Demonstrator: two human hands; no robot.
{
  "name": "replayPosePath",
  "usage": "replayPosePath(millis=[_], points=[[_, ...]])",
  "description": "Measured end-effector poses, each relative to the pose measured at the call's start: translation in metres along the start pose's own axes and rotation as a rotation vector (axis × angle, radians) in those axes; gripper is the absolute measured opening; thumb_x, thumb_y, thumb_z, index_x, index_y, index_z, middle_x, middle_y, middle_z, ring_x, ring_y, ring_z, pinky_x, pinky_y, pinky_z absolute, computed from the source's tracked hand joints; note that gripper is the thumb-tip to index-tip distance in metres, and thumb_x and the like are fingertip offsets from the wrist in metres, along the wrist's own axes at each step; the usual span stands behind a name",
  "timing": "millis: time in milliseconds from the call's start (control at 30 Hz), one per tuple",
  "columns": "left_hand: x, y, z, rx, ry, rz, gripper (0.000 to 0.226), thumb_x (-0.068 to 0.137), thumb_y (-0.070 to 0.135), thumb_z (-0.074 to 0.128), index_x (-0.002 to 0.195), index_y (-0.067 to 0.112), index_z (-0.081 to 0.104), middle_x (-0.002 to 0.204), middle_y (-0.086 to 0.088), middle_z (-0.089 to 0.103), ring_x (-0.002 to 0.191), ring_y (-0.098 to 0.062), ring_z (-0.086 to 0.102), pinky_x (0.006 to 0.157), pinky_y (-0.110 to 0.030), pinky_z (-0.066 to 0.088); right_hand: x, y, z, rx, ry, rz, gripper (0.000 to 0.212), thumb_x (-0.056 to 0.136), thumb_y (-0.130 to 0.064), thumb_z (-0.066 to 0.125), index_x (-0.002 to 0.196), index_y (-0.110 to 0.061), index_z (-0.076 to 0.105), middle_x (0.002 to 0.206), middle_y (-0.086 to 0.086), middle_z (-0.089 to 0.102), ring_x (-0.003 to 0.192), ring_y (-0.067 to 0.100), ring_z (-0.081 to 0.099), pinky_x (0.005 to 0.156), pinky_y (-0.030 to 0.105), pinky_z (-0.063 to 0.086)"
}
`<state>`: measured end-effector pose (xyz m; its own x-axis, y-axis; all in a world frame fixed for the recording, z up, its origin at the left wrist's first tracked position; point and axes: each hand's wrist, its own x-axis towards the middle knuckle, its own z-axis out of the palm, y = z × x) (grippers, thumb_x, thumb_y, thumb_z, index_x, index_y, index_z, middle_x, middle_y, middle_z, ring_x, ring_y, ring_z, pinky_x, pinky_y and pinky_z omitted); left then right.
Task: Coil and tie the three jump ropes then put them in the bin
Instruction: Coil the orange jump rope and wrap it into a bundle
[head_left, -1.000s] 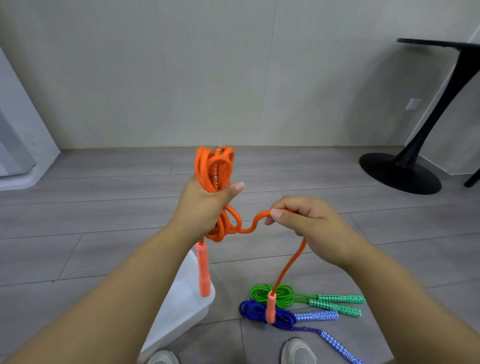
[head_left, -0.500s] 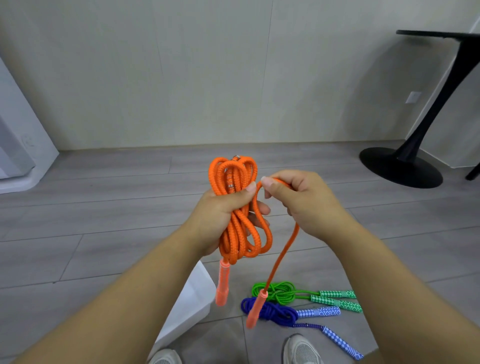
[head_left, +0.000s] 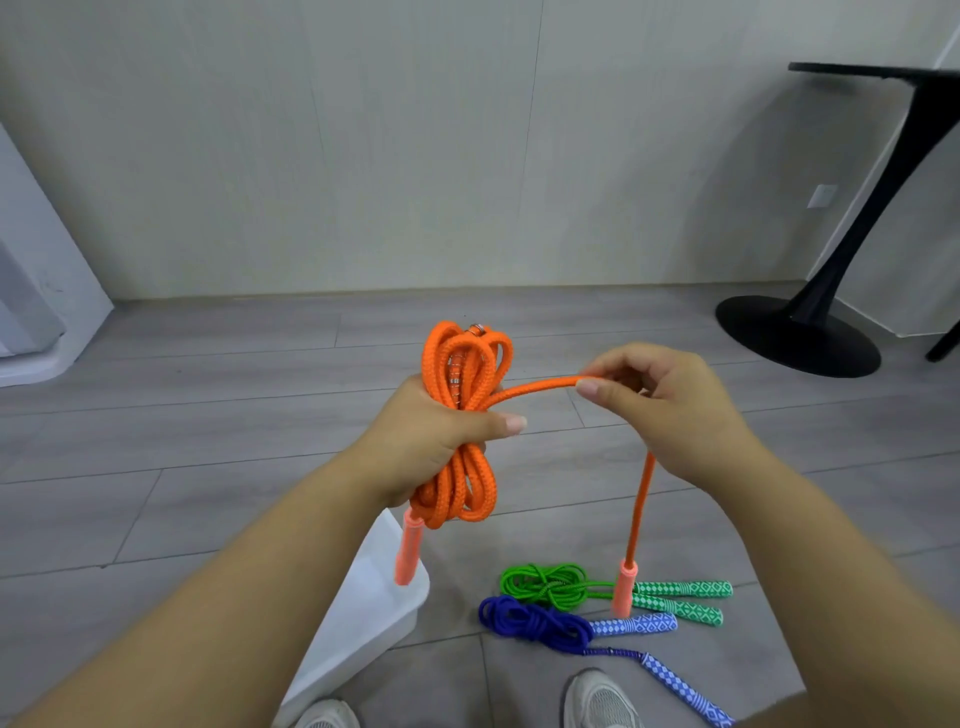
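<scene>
Clutched one coiled orange rope in left hand at centre; pinched its loose strand with right hand. Stood above one green rope, one blue rope, lower right, one bin.

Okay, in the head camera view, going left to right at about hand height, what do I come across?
left hand gripping the coiled orange jump rope → right hand pinching the rope's loose strand → black table base

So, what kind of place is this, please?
Probably a plain indoor room, perhaps in a home or an office: it has a grey plank floor, a pale panelled wall with a socket, and a black pedestal table.
</scene>
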<state>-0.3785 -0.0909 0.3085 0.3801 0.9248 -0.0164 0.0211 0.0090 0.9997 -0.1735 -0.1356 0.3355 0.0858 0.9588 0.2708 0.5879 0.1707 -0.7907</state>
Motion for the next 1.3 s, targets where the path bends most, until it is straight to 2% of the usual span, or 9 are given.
replayPosePath(millis=[133,233,400,567,667,800,967,1133,1300], points=[[0.0,0.001,0.003,0.206,-0.005,-0.002,0.038,0.058,0.017,0.086,0.071,0.0,0.055,0.059,-0.005,0.051,0.057,-0.019,0.049,0.063,-0.031,0.04,0.001,-0.006,0.002,0.055,0.122,-0.052,0.009,0.079,-0.022,0.072,0.078,-0.029,0.066,0.071,-0.009,0.064,0.064,0.001,0.053,0.061,0.015,0.044],[0.0,-0.001,0.006,0.264,0.005,0.016,0.017,0.07,0.014,0.08,0.073,0.019,0.064,0.051,0.014,0.059,0.053,-0.008,0.055,0.065,-0.029,0.044,0.007,-0.008,0.008,0.067,0.173,-0.016,0.009,0.079,-0.026,0.072,0.075,-0.031,0.065,0.07,-0.01,0.062,0.063,0.003,0.052,0.061,0.017,0.045],[0.002,-0.003,0.002,0.149,0.149,0.056,0.034,0.072,0.015,0.075,0.048,0.019,0.052,0.044,0.004,0.048,0.045,-0.018,0.045,0.055,-0.031,0.039,0.011,-0.007,0.011,0.024,0.016,0.159,0.015,0.082,-0.031,0.069,0.077,-0.018,0.068,0.068,-0.002,0.059,0.061,0.009,0.049,0.059,0.023,0.04],[-0.007,0.005,-0.003,0.084,0.051,0.091,0.01,0.067,0.017,0.073,0.071,0.013,0.065,0.05,0.004,0.058,0.046,-0.012,0.051,0.052,-0.026,0.042,0.012,-0.008,0.013,-0.002,-0.096,0.268,0.018,0.08,-0.03,0.07,0.077,-0.012,0.07,0.065,0.0,0.056,0.057,0.011,0.045,0.054,0.024,0.036],[-0.017,0.013,0.0,0.218,-0.196,0.006,0.014,0.079,0.005,0.07,0.091,0.01,0.065,0.07,0.007,0.071,0.052,-0.006,0.055,0.053,-0.019,0.046,0.013,-0.007,0.014,-0.029,-0.105,0.273,0.017,0.078,-0.026,0.073,0.076,-0.01,0.069,0.069,0.011,0.06,0.065,0.017,0.052,0.062,0.034,0.045],[-0.021,0.011,0.009,0.509,-0.387,-0.031,0.037,0.078,0.007,0.073,0.1,0.029,0.053,0.078,0.009,0.069,0.062,-0.002,0.06,0.058,-0.019,0.049,0.015,-0.008,0.016,-0.021,-0.122,0.255,0.009,0.075,-0.016,0.075,0.076,-0.008,0.071,0.073,0.007,0.069,0.072,0.015,0.063,0.079,0.038,0.053],[-0.015,0.0,0.017,0.927,-0.389,-0.078,0.063,0.074,0.033,0.077,0.111,0.024,0.027,0.094,-0.003,0.062,0.085,-0.016,0.061,0.078,-0.034,0.049,0.011,-0.021,0.02,0.084,-0.21,0.19,0.013,0.078,-0.015,0.073,0.087,-0.007,0.071,0.074,0.005,0.07,0.064,0.003,0.063,0.053,0.01,0.044],[-0.015,-0.004,0.026,1.068,-0.347,-0.096,0.068,0.076,0.034,0.075,0.114,0.015,0.022,0.098,-0.007,0.058,0.086,-0.021,0.059,0.073,-0.031,0.046,0.005,-0.027,0.025,0.035,-0.302,0.107,0.019,0.074,-0.013,0.076,0.092,-0.011,0.07,0.083,0.009,0.072,0.074,0.014,0.066,0.071,0.028,0.053],[-0.008,-0.009,0.023,0.956,-0.218,-0.132,0.067,0.074,0.033,0.076,0.118,0.014,0.029,0.098,-0.001,0.057,0.087,-0.017,0.058,0.074,-0.031,0.049,-0.004,-0.03,0.029,-0.034,-0.318,0.031,0.028,0.069,-0.006,0.078,0.09,-0.023,0.067,0.083,-0.006,0.07,0.078,0.01,0.067,0.074,0.025,0.056]])
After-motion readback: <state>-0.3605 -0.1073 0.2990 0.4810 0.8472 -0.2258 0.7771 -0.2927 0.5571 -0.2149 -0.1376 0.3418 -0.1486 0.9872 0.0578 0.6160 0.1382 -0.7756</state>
